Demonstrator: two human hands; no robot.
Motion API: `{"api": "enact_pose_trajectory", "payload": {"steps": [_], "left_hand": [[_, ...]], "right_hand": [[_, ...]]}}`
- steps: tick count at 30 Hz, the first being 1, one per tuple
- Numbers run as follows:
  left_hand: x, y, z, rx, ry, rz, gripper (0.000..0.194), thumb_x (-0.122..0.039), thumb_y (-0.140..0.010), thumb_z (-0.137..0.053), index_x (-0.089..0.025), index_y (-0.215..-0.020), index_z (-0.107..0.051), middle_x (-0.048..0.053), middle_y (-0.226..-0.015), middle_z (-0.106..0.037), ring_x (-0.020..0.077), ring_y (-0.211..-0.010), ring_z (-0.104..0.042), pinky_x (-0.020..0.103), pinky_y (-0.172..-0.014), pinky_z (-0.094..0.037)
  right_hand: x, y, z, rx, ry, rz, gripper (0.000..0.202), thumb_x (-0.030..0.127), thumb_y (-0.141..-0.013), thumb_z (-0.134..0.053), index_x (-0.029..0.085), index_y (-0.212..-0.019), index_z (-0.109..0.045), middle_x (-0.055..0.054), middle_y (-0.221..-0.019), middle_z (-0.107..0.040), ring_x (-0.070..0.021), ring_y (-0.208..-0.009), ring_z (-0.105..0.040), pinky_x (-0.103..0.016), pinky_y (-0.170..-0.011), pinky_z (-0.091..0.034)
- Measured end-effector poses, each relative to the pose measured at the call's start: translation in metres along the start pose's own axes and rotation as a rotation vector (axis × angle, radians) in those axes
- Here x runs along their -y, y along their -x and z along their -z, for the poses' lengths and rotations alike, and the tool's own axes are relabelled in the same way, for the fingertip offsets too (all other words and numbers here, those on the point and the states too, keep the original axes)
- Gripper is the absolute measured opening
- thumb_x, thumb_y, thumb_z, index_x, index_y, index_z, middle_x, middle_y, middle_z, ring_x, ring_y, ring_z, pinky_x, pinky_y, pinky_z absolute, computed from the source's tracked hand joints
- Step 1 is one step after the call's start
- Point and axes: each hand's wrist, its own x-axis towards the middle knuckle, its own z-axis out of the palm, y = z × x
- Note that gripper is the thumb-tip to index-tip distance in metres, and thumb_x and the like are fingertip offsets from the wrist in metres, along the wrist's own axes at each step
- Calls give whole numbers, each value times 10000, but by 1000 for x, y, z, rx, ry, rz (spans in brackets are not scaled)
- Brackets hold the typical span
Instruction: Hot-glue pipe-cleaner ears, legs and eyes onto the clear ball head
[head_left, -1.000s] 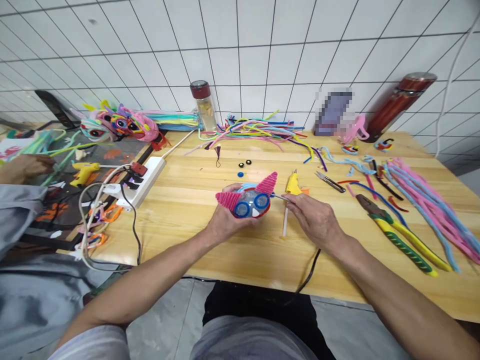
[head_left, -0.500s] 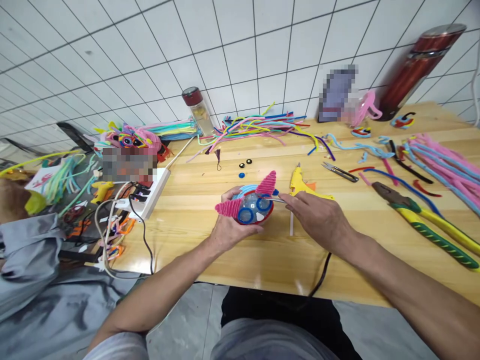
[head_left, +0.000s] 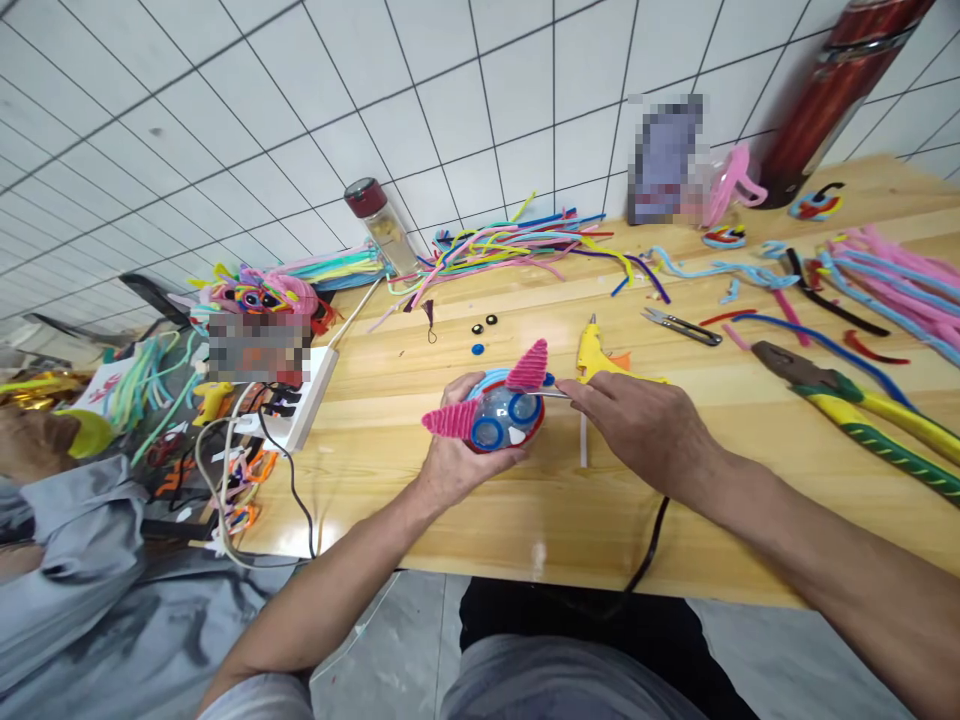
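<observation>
A round craft figure [head_left: 504, 412] with two pink pointed ears, blue rings and a red rim is gripped from the left and below by my left hand [head_left: 455, 455]. My right hand [head_left: 646, 425] pinches a thin metal tool [head_left: 553, 394], whose tip reaches the figure beside the right ear. Behind my right hand a yellow glue gun [head_left: 594, 352] lies on the table. Two small black-and-white eyes [head_left: 484, 325] and a blue dot [head_left: 478, 349] lie beyond the figure. A pale strip [head_left: 583, 442] is between the figure and my right hand.
Pipe cleaners [head_left: 510, 246] lie along the wall by a glass bottle [head_left: 381, 222]. Pliers [head_left: 847, 400], snips [head_left: 682, 326] and a red flask [head_left: 832, 100] are at right. A power strip [head_left: 313, 400] with cables and a co-worker's hand [head_left: 34, 435] are at left.
The view has shifted and tilted slightly. My hands keep their grip on the figure and tool with little movement. The co-worker's hand at left shows further into view.
</observation>
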Motion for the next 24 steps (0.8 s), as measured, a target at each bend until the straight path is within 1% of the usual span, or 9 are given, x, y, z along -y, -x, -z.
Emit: {"api": "enact_pose_trajectory", "payload": {"steps": [7,12,19,24], "left_hand": [[-3,-1,1,8,-8,-27,957,-559,-699,-948,-255,-1473,-474,142,-1462,-578,363,-1418,-579,566,-1216,-476],[-1,-1,1,7,-27,-30,958,-595,-699,-934,-250,-1459,-466,147,-1453,-573,370,-1412,-580,579,-1217,-473],[4,0,2,8,-19,-34,980,-642,-706,-916,-243,-1469,-447,159,-1469,-562,380,-1423,-576,588,-1225,-465],[2,-1,4,12,-1,-36,937,-620,-722,-919,-238,-1454,-477,157,-1455,-584,371,-1390,-606,575,-1197,-497]], "right_hand": [[-4,-1,-5,-39,-60,21,257,150,-1067,-564,211,-1244,-741,-19,-786,-709,-163,-696,-625,-305,-612,-381],[-5,-2,-9,-18,-133,-1,271,158,-1078,-544,228,-1242,-747,-24,-804,-728,-162,-708,-639,-296,-611,-385],[-3,-2,-15,-39,-221,-24,243,186,-1078,-576,215,-1247,-749,-35,-813,-735,-176,-756,-685,-289,-652,-443],[-1,-1,-21,-66,-231,-44,217,210,-1083,-585,215,-1223,-751,-42,-832,-748,-178,-770,-696,-286,-663,-457]]}}
